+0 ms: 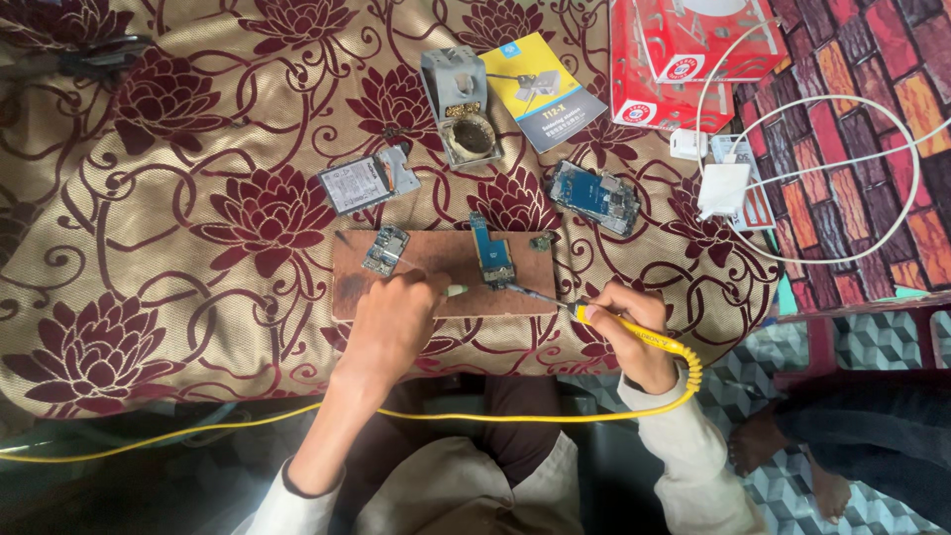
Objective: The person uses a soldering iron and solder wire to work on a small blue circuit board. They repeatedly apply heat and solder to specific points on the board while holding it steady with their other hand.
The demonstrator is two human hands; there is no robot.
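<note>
My right hand grips a yellow-handled soldering iron whose thin tip reaches left to the lower end of a blue circuit board. That board lies on a brown wooden board. My left hand rests on the wooden board's front edge, fingers curled around a thin tool with a pale green handle pointing toward a small grey circuit board. The iron's yellow cable runs across my lap.
A grey soldering iron stand, a phone battery, an opened phone body and a yellow-and-blue booklet lie on the flowered cloth. A red box and white charger with cable sit right. Another person's foot is lower right.
</note>
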